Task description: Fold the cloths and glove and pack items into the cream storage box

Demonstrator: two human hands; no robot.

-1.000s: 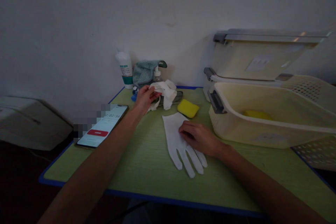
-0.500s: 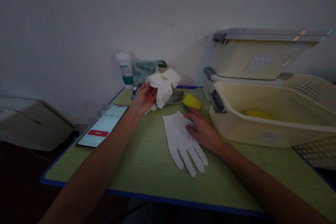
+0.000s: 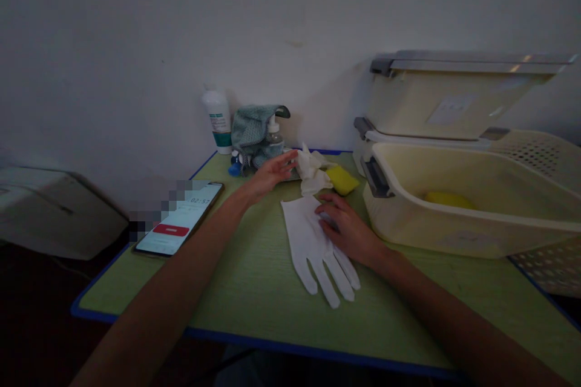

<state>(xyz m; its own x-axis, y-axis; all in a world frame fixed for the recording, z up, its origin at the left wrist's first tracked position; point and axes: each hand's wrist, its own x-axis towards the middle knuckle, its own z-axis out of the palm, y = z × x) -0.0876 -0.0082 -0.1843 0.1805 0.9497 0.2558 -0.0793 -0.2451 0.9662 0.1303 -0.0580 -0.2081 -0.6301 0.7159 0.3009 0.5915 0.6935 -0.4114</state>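
"Where's the white glove?"
"Flat on the table, finger ends toward us. The right hand is on its edge, loose, gripping nothing."
"And the left hand?"
"Fingers stretched out, by the crumpled cloth. I can't tell if they touch."
"What's past that?"
"A yellow sponge beside the cloth, then a big tub."
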